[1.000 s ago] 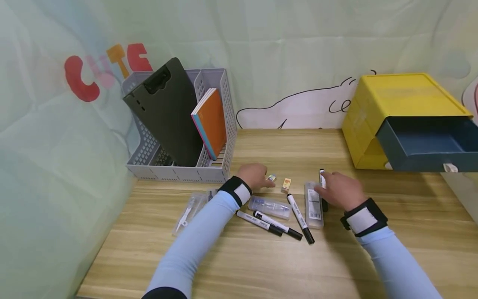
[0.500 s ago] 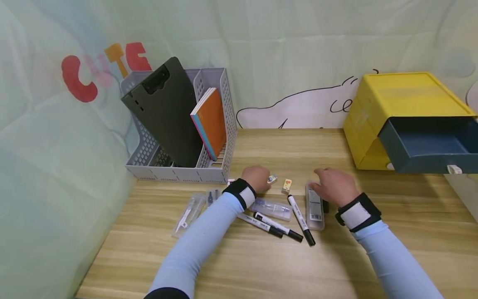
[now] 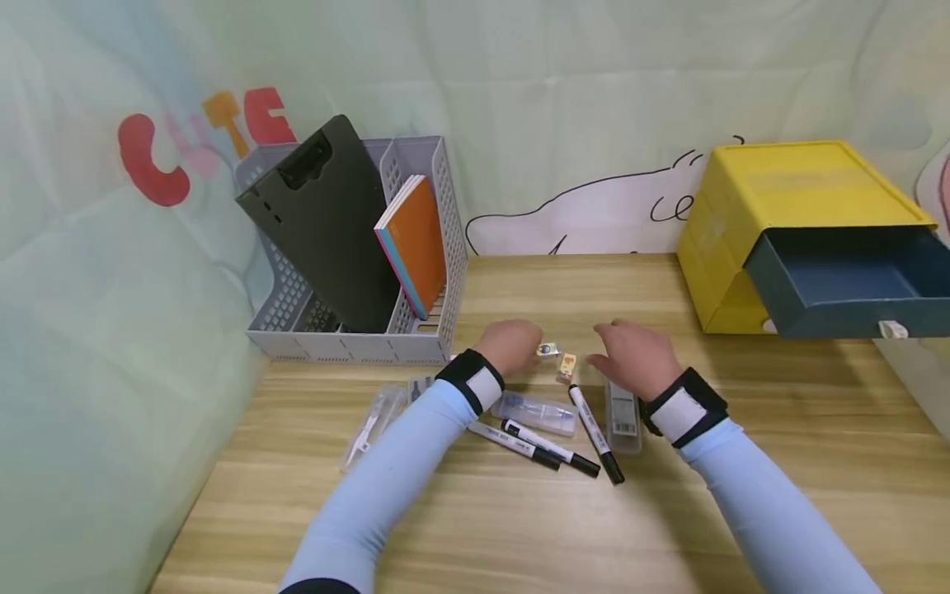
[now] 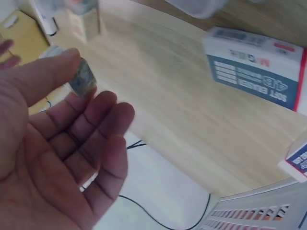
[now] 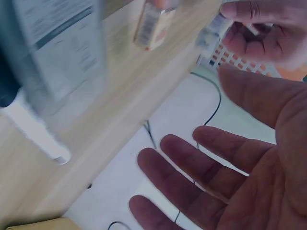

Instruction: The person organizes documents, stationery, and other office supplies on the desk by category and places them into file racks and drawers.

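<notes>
Between thumb and fingertips my left hand (image 3: 510,346) pinches a small eraser (image 3: 548,349) in a printed sleeve; the left wrist view shows this eraser (image 4: 83,77) partly covered by the thumb. Another small eraser (image 3: 567,367), with an orange print, stands upright on the table close by. My right hand (image 3: 637,356) hovers above the far end of a clear plastic case (image 3: 624,417) with a label. Its fingers are extended and hold nothing, as the right wrist view of the hand (image 5: 259,163) shows. A marker (image 5: 36,129) lies beside that case.
Several markers (image 3: 594,433) and a clear case (image 3: 536,412) lie in front of the hands. Boxed soft erasers (image 4: 256,67) sit near the grey file rack (image 3: 349,346), which holds a clipboard (image 3: 326,231) and notebooks (image 3: 419,247). At right, a yellow cabinet (image 3: 712,247) has its drawer (image 3: 853,318) pulled out.
My right hand has moved left, away from the marker and over the plastic case toward the left hand. The eraser at my left fingertips has shifted slightly right and turned.
</notes>
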Motion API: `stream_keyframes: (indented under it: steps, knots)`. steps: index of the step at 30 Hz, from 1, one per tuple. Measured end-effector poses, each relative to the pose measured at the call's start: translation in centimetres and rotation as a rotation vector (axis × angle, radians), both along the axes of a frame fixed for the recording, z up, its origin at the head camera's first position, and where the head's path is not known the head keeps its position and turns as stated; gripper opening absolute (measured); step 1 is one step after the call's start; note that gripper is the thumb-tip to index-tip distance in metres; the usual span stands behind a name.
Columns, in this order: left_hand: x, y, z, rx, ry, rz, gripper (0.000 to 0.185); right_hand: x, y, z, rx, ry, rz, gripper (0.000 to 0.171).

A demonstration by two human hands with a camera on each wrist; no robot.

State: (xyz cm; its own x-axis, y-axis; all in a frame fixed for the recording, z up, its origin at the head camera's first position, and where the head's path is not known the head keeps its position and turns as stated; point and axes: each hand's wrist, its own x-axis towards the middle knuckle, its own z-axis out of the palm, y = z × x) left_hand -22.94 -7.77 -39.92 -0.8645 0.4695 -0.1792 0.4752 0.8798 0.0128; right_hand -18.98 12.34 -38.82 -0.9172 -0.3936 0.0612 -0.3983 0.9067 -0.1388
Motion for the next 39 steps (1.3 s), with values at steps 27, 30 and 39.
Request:
stream_keyframes:
  steps: [27, 30, 39]
  knots:
    - [0.4, 1.8, 2.7, 0.103, 0.058, -0.225, 0.030, -0.3, -0.5, 2.4, 0.016, 0.068, 0.109, 0.014]
    - [-0.1, 1.4, 3.0, 0.075, 0.066, -0.164, 0.031, -0.2, 0.0, 3.7, 0.024, 0.073, 0.061, 0.015]
    - [-1.2, -1.2, 2.1, -0.135, 0.202, 0.154, 0.042, -0.2, 3.9, 8.6, -0.064, 0.233, -0.154, 0.029]
